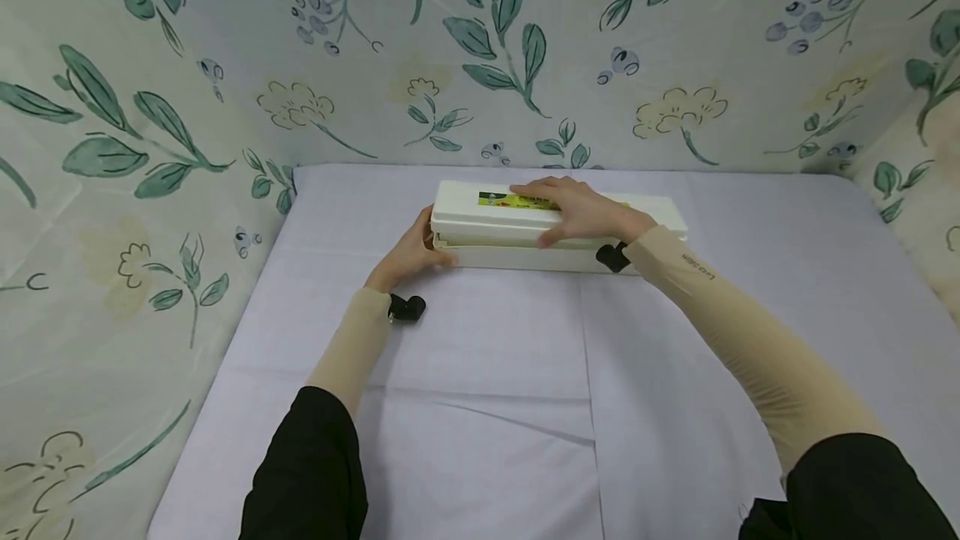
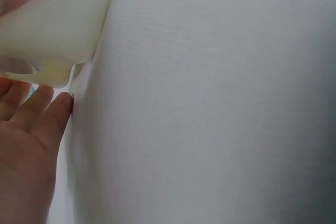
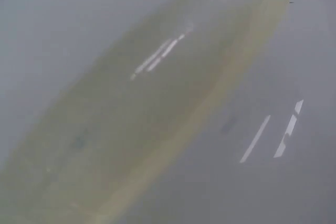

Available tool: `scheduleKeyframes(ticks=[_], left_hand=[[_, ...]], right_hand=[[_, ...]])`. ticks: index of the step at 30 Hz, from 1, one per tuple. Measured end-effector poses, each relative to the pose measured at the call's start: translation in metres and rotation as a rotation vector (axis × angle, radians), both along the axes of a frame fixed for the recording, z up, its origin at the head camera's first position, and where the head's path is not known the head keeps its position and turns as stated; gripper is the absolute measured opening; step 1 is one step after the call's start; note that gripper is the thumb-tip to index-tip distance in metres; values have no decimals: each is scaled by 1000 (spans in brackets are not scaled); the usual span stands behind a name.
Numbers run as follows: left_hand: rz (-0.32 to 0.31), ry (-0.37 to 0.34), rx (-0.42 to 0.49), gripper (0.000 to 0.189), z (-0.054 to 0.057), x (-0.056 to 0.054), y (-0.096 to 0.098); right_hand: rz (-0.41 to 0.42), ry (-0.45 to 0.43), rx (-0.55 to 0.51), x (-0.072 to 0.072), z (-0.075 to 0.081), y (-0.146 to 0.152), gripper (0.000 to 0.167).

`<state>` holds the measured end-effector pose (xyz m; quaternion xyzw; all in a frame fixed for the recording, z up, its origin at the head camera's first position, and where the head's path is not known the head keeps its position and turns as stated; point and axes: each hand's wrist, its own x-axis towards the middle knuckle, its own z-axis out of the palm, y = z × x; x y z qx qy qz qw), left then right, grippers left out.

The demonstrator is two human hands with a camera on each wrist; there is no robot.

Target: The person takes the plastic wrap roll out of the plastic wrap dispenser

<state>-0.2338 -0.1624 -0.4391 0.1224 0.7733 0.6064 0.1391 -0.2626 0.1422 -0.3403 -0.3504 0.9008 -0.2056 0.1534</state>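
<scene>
A long white plastic box [image 1: 517, 258], which looks like a cling film dispenser, lies crosswise near the table's far edge. Its lid [image 1: 465, 205] carries a green and yellow label [image 1: 502, 200], and a narrow gap shows under the lid's front edge. At the left end, my left hand [image 1: 408, 255] holds the box, thumb at the front and fingers [image 2: 39, 109] against the end. My right hand [image 1: 588, 211] grips the lid from above, thumb at its front edge, covering part of the label. The right wrist view shows a blurred, shiny yellowish strip [image 3: 136, 114] between white surfaces.
A white cloth [image 1: 480, 440] with creases covers the table [image 1: 750, 215]. Floral-patterned sheets [image 1: 420, 40] hang behind it and along both sides. Small black cameras [image 1: 407, 308] sit on both wrists.
</scene>
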Motion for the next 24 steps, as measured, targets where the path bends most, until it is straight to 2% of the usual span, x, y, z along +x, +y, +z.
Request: scheduleKeyframes(ticks=[11,17,24], left_hand=[[21,54,-10,102,1,1,1],[19,77,-1,100,0,0,2],[17,65,-3,101,-1,-1,1]], right_hand=[[5,81,58,1,10,5,94],[-2,100,29,5,14,12,94],[-14,103,-5,8,20,21,93]])
